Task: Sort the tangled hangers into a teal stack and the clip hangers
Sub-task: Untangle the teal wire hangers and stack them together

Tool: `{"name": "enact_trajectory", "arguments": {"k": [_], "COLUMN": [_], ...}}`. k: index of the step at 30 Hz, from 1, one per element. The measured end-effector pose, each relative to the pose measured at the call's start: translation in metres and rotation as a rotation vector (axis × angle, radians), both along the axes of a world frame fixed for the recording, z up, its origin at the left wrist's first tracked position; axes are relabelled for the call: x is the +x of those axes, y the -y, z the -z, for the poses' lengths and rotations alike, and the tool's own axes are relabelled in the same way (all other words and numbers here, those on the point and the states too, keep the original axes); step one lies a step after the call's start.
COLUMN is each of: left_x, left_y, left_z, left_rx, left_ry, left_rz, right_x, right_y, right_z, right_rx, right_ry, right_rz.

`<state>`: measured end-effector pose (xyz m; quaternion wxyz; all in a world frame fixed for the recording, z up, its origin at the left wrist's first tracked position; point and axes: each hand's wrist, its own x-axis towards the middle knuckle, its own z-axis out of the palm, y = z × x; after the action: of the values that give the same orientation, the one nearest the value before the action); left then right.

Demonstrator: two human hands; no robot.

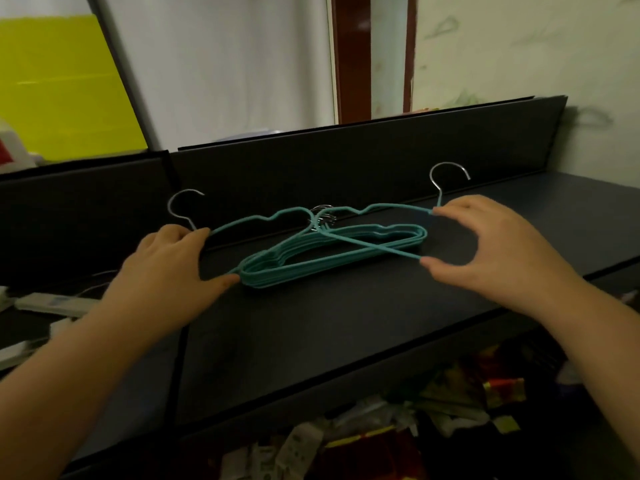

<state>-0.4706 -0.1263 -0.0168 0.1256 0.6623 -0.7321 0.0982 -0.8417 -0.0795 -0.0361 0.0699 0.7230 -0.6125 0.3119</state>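
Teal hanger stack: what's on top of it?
Two loose teal hangers cross above the teal hanger stack: one held by the left hand, one by the right hand. The stack's metal hooks partly show; the crossing hides the rest.

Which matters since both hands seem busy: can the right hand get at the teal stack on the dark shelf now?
Probably yes: the right hand is beside the teal stack, nothing between, but it pinches a loose hanger crossing over it.

Two bare arms come in from the near edge, with no sleeves on them. The left hand (173, 268) and the right hand (498, 251) have no gloves, rings or watch. The fingernails are short and plain, with no paint on them
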Motion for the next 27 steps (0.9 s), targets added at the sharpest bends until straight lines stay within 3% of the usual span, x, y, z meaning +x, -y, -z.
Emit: {"name": "enact_trajectory", "arguments": {"k": [11,17,27], "left_x": [-0.129,-0.14,-0.131], "left_y": [0.077,0.09,0.074], "left_z": [-0.002,0.006,0.012], "left_rx": [0.168,0.291,0.298], "left_ry": [-0.032,-0.145,-0.225], "left_rz": [0.383,0.364,0.28], "right_x": [-0.039,-0.059,-0.059], "right_y": [0.065,0.088,0.11], "right_z": [-0.005,-0.01,-0.014], "right_rx": [0.027,0.061,0.063], "right_ry": [0.056,0.038,0.003], "right_rz": [-0.116,-0.228,-0.319]}}
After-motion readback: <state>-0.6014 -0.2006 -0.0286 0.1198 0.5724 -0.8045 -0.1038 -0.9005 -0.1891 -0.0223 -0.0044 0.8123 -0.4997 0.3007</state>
